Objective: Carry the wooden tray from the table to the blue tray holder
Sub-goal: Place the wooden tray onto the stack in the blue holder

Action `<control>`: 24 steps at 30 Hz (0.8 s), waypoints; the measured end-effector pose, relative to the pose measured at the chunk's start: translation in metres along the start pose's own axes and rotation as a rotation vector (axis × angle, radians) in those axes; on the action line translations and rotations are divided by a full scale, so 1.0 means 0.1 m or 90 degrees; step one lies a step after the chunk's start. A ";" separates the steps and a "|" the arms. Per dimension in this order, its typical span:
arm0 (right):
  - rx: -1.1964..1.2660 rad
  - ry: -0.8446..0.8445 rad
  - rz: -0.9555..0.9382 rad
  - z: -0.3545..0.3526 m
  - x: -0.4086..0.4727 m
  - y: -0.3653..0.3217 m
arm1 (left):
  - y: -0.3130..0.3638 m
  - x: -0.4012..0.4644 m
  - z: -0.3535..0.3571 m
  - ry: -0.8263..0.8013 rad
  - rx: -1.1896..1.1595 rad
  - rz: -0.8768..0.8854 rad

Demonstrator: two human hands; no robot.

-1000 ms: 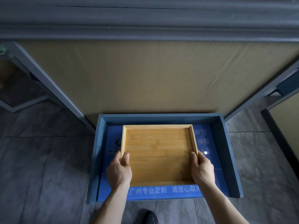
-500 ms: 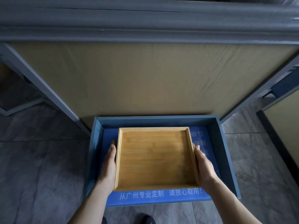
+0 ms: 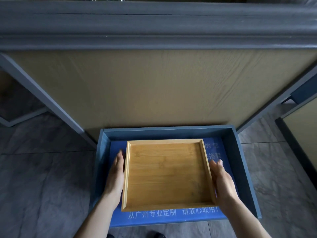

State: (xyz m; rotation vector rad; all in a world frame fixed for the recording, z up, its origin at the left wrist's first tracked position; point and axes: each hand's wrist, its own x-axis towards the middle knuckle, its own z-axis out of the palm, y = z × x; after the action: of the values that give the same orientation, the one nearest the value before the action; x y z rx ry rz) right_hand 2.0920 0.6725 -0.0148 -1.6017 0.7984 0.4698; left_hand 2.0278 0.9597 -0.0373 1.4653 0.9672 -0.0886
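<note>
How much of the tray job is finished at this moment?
Done: the wooden tray lies inside the blue holder. In hand: the left hand and right hand flank its sides with open palms. Left: only pulling the hands away.

Reached forward and down with both bare forearms, well apart. Kept the left hand (image 3: 116,176) flat and straight, palm turned inward, fingers together and extended. Held the right hand (image 3: 223,184) the same way, palm inward, fingers loosely spread, slightly blurred at the tips.
</note>
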 end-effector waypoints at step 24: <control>0.481 -0.141 0.422 0.57 -0.82 0.30 | 0.80 0.73 0.78 -0.202 0.863 0.328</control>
State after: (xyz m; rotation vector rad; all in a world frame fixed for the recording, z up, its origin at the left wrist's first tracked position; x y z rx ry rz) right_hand 2.0222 0.7457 0.0099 -0.5557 1.1576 0.6920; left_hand 2.1600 0.9435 -0.0317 2.7687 0.1314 -0.6732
